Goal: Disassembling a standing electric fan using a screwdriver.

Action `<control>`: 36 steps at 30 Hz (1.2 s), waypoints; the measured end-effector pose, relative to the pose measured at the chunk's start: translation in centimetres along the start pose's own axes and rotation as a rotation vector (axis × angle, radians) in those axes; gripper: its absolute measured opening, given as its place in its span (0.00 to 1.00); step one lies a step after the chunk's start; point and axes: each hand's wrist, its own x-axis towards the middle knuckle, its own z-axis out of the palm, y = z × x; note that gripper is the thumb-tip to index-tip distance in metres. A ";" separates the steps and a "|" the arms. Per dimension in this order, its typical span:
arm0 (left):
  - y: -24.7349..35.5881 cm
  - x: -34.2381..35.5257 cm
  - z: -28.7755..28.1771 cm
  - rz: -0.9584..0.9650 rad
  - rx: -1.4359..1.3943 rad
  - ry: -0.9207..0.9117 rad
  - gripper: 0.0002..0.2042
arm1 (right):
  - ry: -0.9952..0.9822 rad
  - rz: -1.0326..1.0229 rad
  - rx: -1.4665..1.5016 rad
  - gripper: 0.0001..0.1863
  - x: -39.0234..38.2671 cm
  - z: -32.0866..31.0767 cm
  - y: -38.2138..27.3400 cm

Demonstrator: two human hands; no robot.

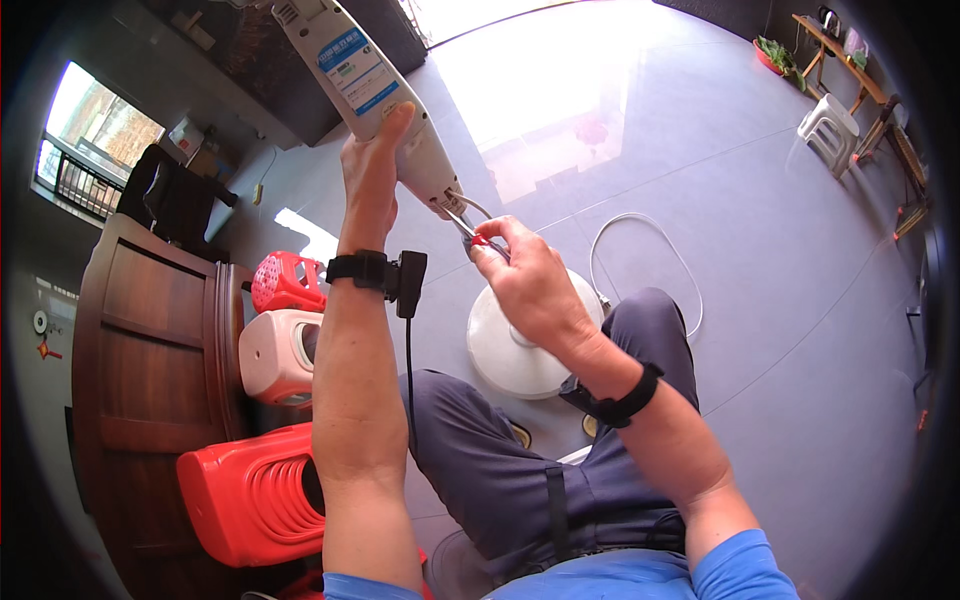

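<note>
One long device [372, 90], slanting, cord end [447, 202] lower right

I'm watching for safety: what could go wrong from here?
A slip of the slim red-and-metal tool, held in the right hand, might nick the thin white cord beside it. The long, blue-labelled white plastic housing could twist, as only the left hand visibly grips it. The white cable looped on the grey floor could trip someone.

One white device [365, 82], one slim tool [463, 228], two wrist straps [632, 402]
</note>
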 end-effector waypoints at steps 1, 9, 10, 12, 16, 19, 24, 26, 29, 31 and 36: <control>0.0 0.1 0.2 -0.001 0.002 0.003 0.28 | 0.003 -0.001 -0.002 0.13 0.5 -0.5 0.2; 0.8 -2.2 1.2 0.054 0.052 0.019 0.27 | -0.409 0.488 0.690 0.20 1.5 -3.2 -0.1; 0.9 -2.4 1.3 0.057 0.055 0.019 0.27 | -0.360 0.361 0.507 0.20 1.5 -2.9 -0.1; 1.0 -2.7 1.4 0.052 0.053 0.026 0.27 | -0.236 0.058 0.076 0.20 1.4 -1.8 0.4; 1.4 -3.8 1.5 0.033 0.067 0.049 0.24 | -0.143 -0.235 -0.647 0.21 -0.8 -1.6 -1.0; 1.2 -4.0 1.3 0.048 0.055 0.034 0.22 | -0.119 -0.415 -1.065 0.22 -2.5 -0.1 -1.4; 1.2 -5.0 1.1 0.038 0.080 0.046 0.21 | -0.135 -0.105 -0.072 0.18 -2.3 0.2 2.5; 1.2 -5.9 1.3 0.051 0.097 0.046 0.21 | -0.134 -0.131 -0.084 0.18 -2.4 0.3 3.0; 1.9 -6.7 2.3 0.078 0.121 0.020 0.22 | -0.091 -0.197 -0.093 0.16 -2.5 0.4 5.1; 2.0 -7.3 1.7 0.053 0.102 0.012 0.20 | -0.078 -0.251 -0.086 0.14 -3.1 0.7 4.2; 1.5 -8.6 0.2 0.059 0.063 0.032 0.18 | 0.081 -0.370 -0.744 0.10 -5.8 0.9 2.0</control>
